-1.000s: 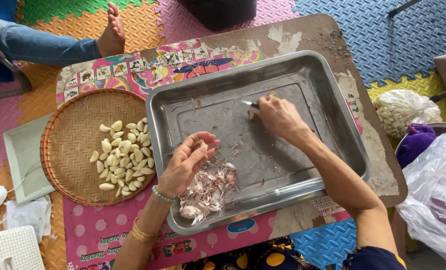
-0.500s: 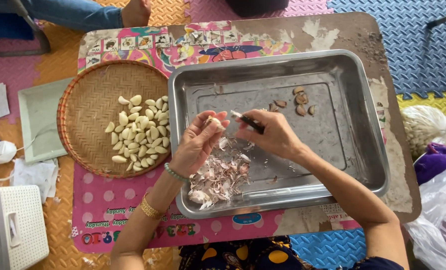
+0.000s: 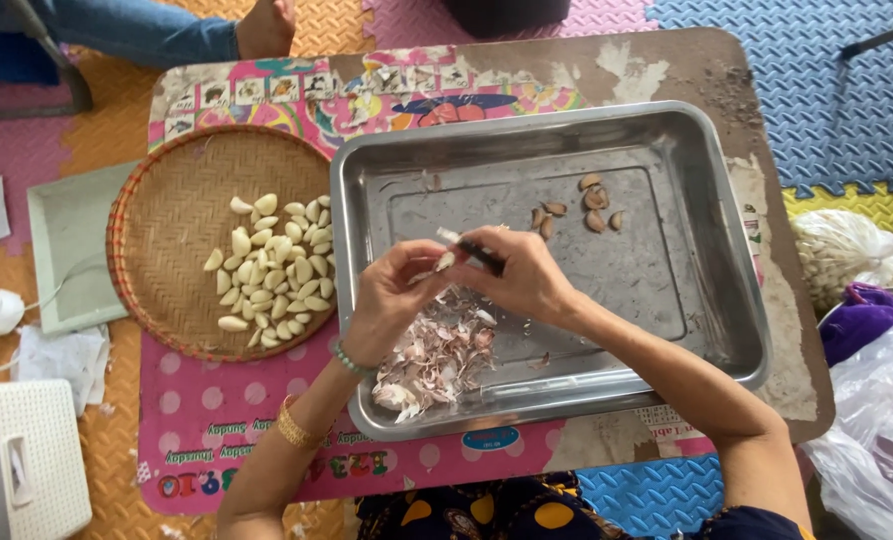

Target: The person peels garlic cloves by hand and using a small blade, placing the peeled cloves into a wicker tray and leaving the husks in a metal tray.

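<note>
The left hand [image 3: 391, 295] closes its grip on a small pale garlic clove [image 3: 446, 261], pinched at the fingertips so that most of the clove is hidden and its skin is hard to make out. The right hand [image 3: 526, 280] is closed around a small knife [image 3: 469, 248]; only a short light blade tip and a bit of dark handle show past the fingers, the rest being covered by the hand. Both hands meet above the metal tray [image 3: 706, 200], the clove held between them, over the tray's near left part. Directly beneath lies a heap of papery peels [image 3: 436, 355], pinkish white, partly covered by the left wrist. Farther back in the tray sit a few brownish unpeeled cloves [image 3: 586, 205], well apart from the hands. To the left of the tray, a round woven basket [image 3: 156, 215] holds smooth cream peeled cloves [image 3: 276, 270]. Tray and basket rest on the counter [image 3: 666, 70], whose near edge is cut off by the person's lap.
</note>
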